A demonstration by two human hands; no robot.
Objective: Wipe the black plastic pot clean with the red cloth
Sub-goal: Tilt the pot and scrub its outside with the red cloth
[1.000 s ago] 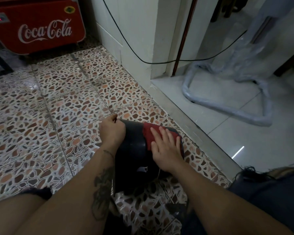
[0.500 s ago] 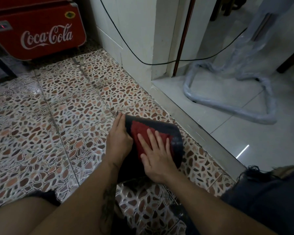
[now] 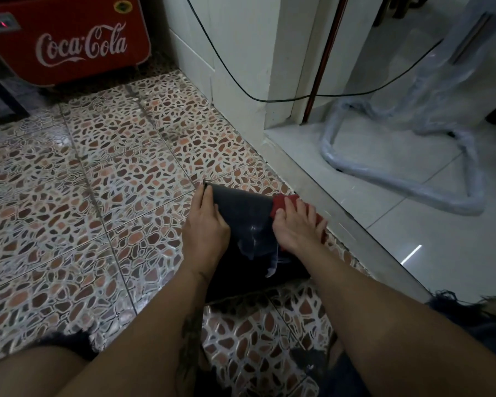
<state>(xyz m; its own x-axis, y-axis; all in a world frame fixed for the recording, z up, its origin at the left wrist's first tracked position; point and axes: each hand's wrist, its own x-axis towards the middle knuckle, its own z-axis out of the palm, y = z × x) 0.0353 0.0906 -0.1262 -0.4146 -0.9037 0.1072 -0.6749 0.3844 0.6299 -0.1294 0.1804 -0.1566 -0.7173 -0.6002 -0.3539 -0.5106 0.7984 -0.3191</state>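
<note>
The black plastic pot (image 3: pixel 245 216) lies on its side on the patterned tile floor between my arms, with a torn pale label on its wall. My left hand (image 3: pixel 205 227) grips the pot's left side, fingers along its far edge. My right hand (image 3: pixel 298 227) presses the red cloth (image 3: pixel 282 203) flat against the pot's right side; only the cloth's far end shows past my fingers. The pot's near end is in shadow.
A metal threshold strip (image 3: pixel 352 224) runs diagonally just right of the pot. Beyond it, a plastic-wrapped tubular frame (image 3: pixel 413 184) stands on white tile. A red Coca-Cola cooler (image 3: pixel 69 44) stands at the far left, a white wall corner with a black cable (image 3: pixel 241 87) behind. My knees frame the bottom.
My right hand has slid the red cloth from the pot's top middle to its right side. My left hand stayed on the pot's left side.
</note>
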